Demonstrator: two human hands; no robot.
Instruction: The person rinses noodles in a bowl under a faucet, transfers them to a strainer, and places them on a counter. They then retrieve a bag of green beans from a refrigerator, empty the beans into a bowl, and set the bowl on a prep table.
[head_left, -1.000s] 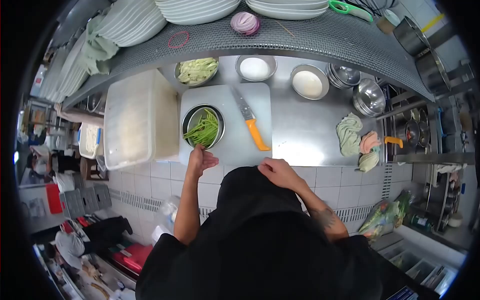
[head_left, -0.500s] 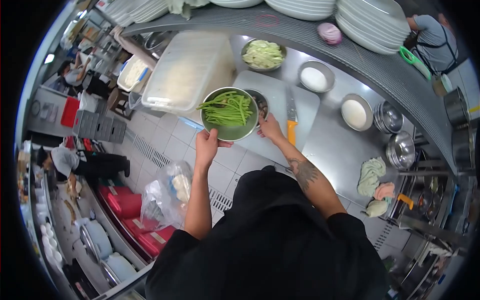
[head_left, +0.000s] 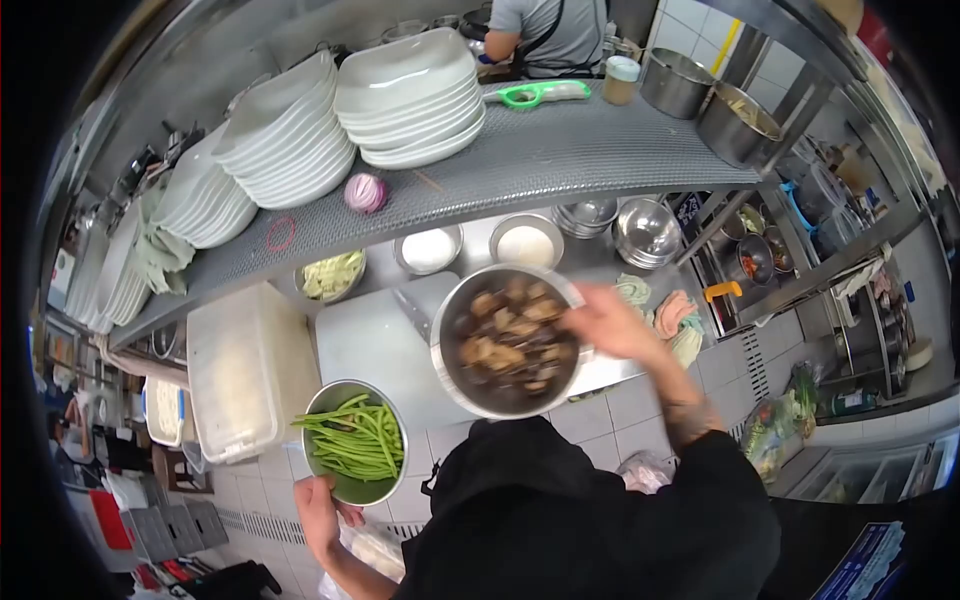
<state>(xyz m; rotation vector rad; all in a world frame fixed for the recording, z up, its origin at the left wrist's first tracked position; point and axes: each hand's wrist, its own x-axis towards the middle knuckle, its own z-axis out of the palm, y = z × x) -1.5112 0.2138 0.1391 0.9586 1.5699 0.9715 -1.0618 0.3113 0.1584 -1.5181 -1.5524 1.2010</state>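
Note:
My left hand (head_left: 322, 508) grips the near rim of a metal bowl of green beans (head_left: 355, 440), left of the white cutting board (head_left: 350, 340). In my right hand (head_left: 612, 322), slightly blurred, is the rim of a bigger-looking metal bowl (head_left: 452, 375) with brown chunks (head_left: 515, 335) inside. This bowl is raised near the camera and covers the right part of the board and the handle of a knife (head_left: 412, 308).
Behind the board stand bowls of cut cabbage (head_left: 332, 275) and white powder (head_left: 428, 248). A lidded plastic tub (head_left: 240, 375) is at the left. Above runs a shelf (head_left: 560, 150) with stacked white plates (head_left: 410, 95) and an onion (head_left: 365, 193). A person (head_left: 550, 35) stands beyond it.
The view has turned to the right. My right hand has lifted the bowl of brown chunks off the board, away from the green bean bowl, which stays in my left hand.

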